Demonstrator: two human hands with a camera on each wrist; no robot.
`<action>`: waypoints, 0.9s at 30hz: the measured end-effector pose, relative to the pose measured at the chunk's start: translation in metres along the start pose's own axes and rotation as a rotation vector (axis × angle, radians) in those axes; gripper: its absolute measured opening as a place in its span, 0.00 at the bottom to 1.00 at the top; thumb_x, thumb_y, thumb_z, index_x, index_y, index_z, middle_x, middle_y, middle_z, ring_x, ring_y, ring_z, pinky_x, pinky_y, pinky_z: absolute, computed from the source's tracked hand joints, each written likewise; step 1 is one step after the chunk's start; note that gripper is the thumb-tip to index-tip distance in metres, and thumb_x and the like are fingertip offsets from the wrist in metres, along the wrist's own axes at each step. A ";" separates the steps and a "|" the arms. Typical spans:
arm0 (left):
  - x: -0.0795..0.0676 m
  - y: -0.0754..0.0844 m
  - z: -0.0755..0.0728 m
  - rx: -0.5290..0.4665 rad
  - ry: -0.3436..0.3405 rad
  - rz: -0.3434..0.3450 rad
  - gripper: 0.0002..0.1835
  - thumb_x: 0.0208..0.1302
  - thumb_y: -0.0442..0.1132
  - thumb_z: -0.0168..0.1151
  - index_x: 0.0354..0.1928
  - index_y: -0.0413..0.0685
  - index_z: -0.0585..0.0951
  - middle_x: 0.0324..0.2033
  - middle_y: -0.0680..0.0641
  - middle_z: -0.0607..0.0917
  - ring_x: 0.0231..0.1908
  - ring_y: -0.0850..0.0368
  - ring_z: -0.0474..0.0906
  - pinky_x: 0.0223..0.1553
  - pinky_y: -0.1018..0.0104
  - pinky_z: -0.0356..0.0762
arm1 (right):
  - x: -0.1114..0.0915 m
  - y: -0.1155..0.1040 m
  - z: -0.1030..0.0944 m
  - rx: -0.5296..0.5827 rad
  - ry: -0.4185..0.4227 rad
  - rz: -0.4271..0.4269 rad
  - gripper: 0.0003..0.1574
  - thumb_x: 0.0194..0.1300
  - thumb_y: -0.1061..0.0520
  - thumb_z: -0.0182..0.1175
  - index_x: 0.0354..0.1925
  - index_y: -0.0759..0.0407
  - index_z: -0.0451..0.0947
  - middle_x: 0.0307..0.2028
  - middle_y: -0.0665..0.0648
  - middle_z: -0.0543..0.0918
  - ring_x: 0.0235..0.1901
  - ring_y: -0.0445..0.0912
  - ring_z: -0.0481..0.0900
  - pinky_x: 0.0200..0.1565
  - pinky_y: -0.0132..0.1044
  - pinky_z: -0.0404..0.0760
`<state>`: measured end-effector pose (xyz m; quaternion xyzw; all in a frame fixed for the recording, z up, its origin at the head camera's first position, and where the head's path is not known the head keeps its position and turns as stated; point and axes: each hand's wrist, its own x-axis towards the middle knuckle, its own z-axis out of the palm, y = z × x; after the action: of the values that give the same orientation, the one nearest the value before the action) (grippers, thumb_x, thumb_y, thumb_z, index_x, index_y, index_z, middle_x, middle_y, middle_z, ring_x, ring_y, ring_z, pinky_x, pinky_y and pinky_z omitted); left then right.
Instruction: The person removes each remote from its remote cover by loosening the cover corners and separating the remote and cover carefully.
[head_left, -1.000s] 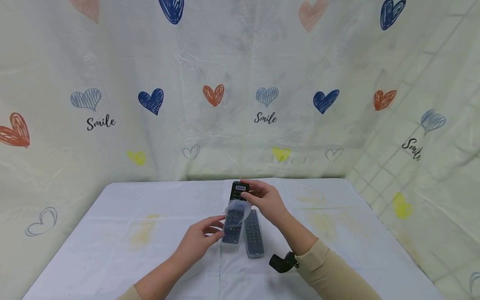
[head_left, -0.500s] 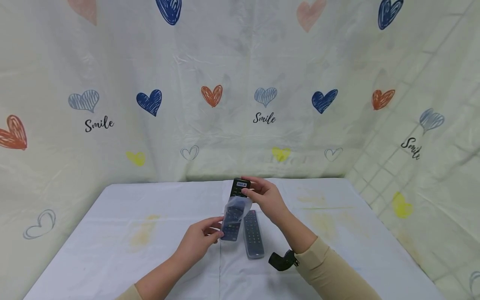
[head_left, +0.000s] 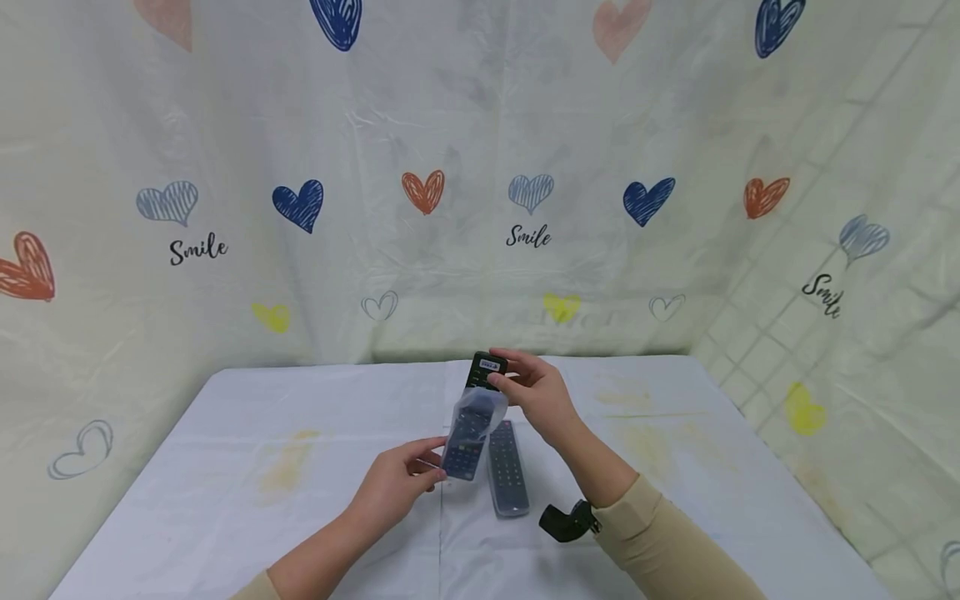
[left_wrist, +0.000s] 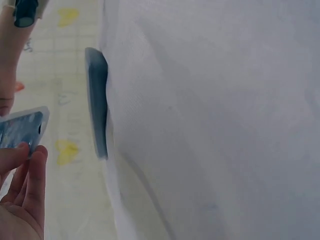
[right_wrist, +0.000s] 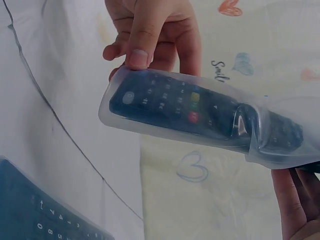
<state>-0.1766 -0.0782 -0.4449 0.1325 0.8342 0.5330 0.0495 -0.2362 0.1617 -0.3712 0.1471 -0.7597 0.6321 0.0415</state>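
Observation:
A black remote control (head_left: 487, 367) is held tilted above the table, its lower part inside a translucent plastic sleeve (head_left: 480, 408). My right hand (head_left: 543, 396) grips the bare upper end, thumb on the button face. At the opposite end, my left hand (head_left: 393, 483) pinches the sleeve's corner between thumb and fingers. The right wrist view shows the sleeve (right_wrist: 105, 112) reaching past the remote's lower end and bunched near my right hand (right_wrist: 297, 210). A second dark remote control (head_left: 507, 471) lies on the table just right of the held one, apparently in a clear cover.
A white cloth (head_left: 315, 533) with yellowish stains covers the table. Behind it hangs a pale curtain (head_left: 480, 275) printed with hearts and "Smile". A black camera piece (head_left: 566, 522) sticks out from my right wrist, beside the lying remote.
Both hands have raised the held remote slightly, and its upper end has shifted a little to the right. The lying remote has stayed in place.

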 end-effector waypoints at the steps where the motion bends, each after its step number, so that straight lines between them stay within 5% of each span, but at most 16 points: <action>1: 0.000 0.000 0.000 0.004 0.005 -0.005 0.25 0.63 0.37 0.69 0.63 0.50 0.79 0.38 0.51 0.85 0.35 0.55 0.84 0.35 0.66 0.81 | 0.000 0.000 0.000 0.006 -0.003 0.000 0.27 0.65 0.57 0.67 0.62 0.52 0.78 0.50 0.62 0.83 0.42 0.48 0.84 0.38 0.38 0.84; 9: -0.002 0.001 -0.004 0.030 -0.007 -0.040 0.26 0.63 0.37 0.69 0.64 0.50 0.78 0.40 0.50 0.83 0.36 0.56 0.84 0.35 0.64 0.80 | 0.001 -0.001 -0.001 0.015 0.019 0.000 0.28 0.64 0.56 0.68 0.62 0.54 0.78 0.51 0.62 0.83 0.42 0.48 0.84 0.37 0.36 0.84; 16: -0.002 0.002 -0.004 0.115 -0.007 -0.004 0.25 0.64 0.37 0.68 0.63 0.47 0.78 0.31 0.55 0.83 0.30 0.58 0.81 0.31 0.65 0.77 | 0.000 0.000 -0.002 0.030 0.058 0.011 0.29 0.64 0.56 0.68 0.63 0.56 0.77 0.51 0.63 0.83 0.42 0.47 0.84 0.37 0.37 0.85; 27: -0.004 -0.003 -0.009 0.147 -0.069 -0.003 0.25 0.65 0.36 0.66 0.64 0.46 0.78 0.31 0.57 0.83 0.34 0.54 0.83 0.30 0.67 0.78 | -0.001 -0.002 -0.005 0.124 0.134 -0.016 0.26 0.64 0.60 0.68 0.60 0.58 0.79 0.47 0.65 0.83 0.40 0.46 0.86 0.36 0.41 0.87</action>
<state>-0.1751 -0.0883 -0.4442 0.1529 0.8690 0.4655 0.0690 -0.2356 0.1665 -0.3687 0.1128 -0.7135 0.6858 0.0882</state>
